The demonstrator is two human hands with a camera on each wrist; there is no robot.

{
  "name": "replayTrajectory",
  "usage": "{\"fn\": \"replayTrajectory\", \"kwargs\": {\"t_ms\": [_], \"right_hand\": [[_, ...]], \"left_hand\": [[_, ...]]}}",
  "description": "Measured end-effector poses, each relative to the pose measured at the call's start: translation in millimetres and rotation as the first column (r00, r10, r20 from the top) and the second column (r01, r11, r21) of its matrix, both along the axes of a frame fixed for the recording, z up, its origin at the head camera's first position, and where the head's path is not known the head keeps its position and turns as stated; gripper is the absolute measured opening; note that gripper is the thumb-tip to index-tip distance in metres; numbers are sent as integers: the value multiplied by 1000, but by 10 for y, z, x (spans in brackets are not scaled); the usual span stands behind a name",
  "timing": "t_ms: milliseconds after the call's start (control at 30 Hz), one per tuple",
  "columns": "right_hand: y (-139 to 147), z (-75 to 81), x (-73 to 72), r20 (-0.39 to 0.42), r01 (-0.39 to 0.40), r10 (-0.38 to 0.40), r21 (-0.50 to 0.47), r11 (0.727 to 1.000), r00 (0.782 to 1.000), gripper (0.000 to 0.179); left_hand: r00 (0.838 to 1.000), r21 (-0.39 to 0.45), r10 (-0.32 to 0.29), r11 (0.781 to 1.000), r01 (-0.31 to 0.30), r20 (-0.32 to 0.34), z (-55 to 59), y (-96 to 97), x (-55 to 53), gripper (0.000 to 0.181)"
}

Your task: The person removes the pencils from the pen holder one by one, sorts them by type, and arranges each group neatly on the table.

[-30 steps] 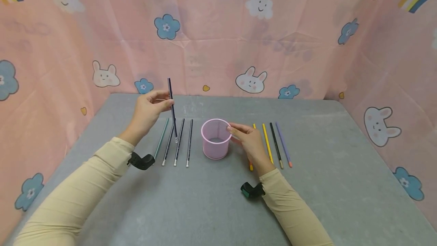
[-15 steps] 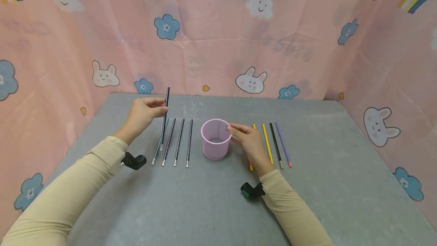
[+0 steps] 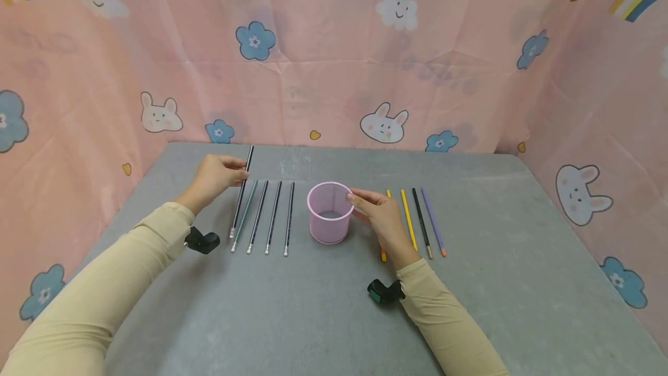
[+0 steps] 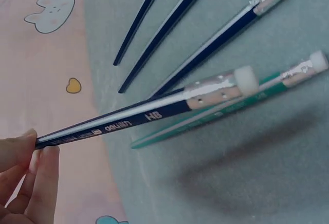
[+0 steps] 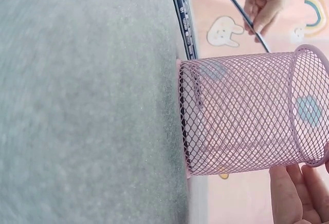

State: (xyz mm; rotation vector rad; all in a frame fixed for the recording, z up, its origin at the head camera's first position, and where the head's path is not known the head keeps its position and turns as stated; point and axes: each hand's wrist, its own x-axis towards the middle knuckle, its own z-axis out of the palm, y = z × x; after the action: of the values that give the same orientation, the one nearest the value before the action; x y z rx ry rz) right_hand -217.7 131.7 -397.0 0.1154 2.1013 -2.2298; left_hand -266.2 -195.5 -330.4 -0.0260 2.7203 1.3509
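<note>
My left hand (image 3: 211, 179) pinches a dark blue pencil (image 3: 240, 205) near its upper end, between thumb and fingers. The pencil slants with its white eraser end low, just left of a green pencil (image 3: 243, 219) on the table. In the left wrist view, that eraser end overlaps the green pencil, and "HB" shows on the barrel. Several centimetres to the right, my right hand (image 3: 383, 219) holds the rim of a pink mesh pencil cup (image 3: 330, 230), which stands upright. Its mesh wall (image 5: 241, 111) fills the middle of the right wrist view, fingertips at the rim.
Three dark blue pencils (image 3: 273, 218) lie in a row between the green pencil and the cup. On the right lie yellow pencils (image 3: 409, 219), a black pencil (image 3: 423, 222) and a purple pencil (image 3: 434, 222); my right hand partly covers one yellow. A pink curtain (image 3: 313, 86) surrounds the grey table (image 3: 292, 318).
My left hand has moved left and down with the dark blue pencil, from over the blue pencils to left of the green one. The pencil has tilted. Right hand and cup stay put.
</note>
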Motion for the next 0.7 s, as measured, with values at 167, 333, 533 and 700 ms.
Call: {"fn": "replayTrajectory", "kwargs": {"t_ms": [167,333,533,700], "right_hand": [[5,-1,3,0,-2,2,9,1000,1000,37],[0,-2,8,-10,-10,10,13,1000,1000,37],[2,0,9,-12,-6,6,24,1000,1000,37],[5,9,20,0,-7,7,32,999,1000,36]], "left_hand": [[999,-24,-5,1000,6,43,-48,-47,-41,39],[998,-55,7,998,-4,59,-93,-120,-67,39],[996,-96,16,995,-8,88,-142,-212,-98,39],[993,-120,31,993,-17,112,-198,-266,-126,36]]}}
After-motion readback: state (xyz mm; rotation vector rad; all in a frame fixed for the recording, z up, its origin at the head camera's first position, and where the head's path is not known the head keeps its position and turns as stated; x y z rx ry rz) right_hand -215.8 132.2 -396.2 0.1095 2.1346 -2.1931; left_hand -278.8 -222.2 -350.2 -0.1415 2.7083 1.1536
